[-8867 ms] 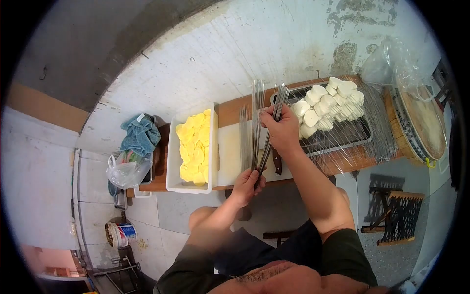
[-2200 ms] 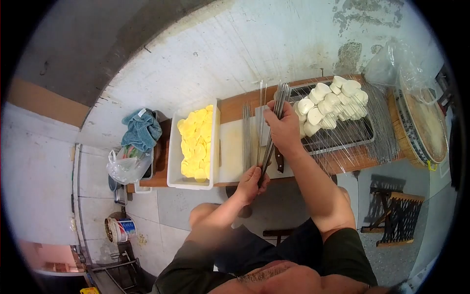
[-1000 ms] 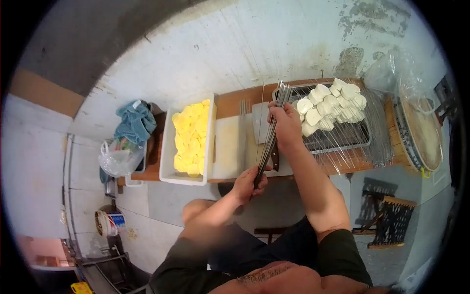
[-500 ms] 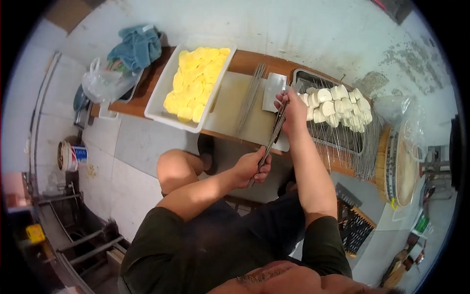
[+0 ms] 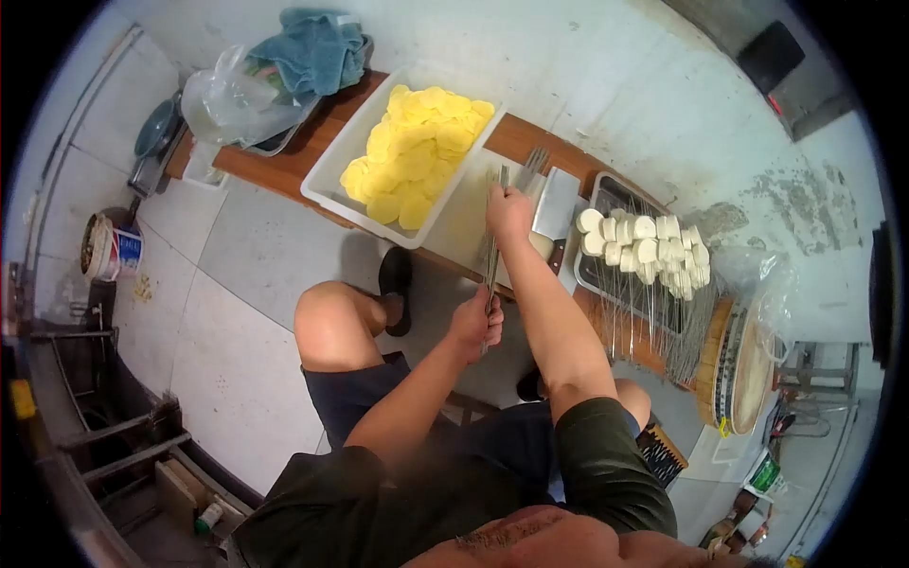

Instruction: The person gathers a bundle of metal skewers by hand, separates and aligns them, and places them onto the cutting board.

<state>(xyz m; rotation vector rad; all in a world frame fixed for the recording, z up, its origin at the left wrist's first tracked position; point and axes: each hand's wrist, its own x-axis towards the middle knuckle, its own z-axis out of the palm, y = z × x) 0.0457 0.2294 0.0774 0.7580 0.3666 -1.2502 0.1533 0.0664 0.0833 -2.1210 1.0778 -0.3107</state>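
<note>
A bundle of thin metal skewers (image 5: 491, 257) stands between my hands at the table's front edge. My left hand (image 5: 473, 325) is wrapped round its lower end, and my right hand (image 5: 509, 212) grips it near the top. More skewers (image 5: 535, 163) lie behind my right hand on the white cutting board (image 5: 472, 210). To the right rests a cleaver (image 5: 556, 204) with a dark handle. Left of the board, a white bin (image 5: 326, 168) holds yellow round slices (image 5: 417, 151). White round pieces on skewers (image 5: 646, 248) are piled on a metal tray (image 5: 589, 272) at the right.
A blue towel (image 5: 308, 55) and a clear plastic bag (image 5: 230, 102) sit at the table's left end. At the right end is a round wooden-sided drum-like object (image 5: 739, 369). A bucket (image 5: 112, 248) stands on the floor at left, and a folding stool (image 5: 663, 455) at right.
The view has turned, so the table slants down to the right. Both hands have moved left with the skewers, from beside the tray to over the cutting board's front, and the cleaver now shows fully.
</note>
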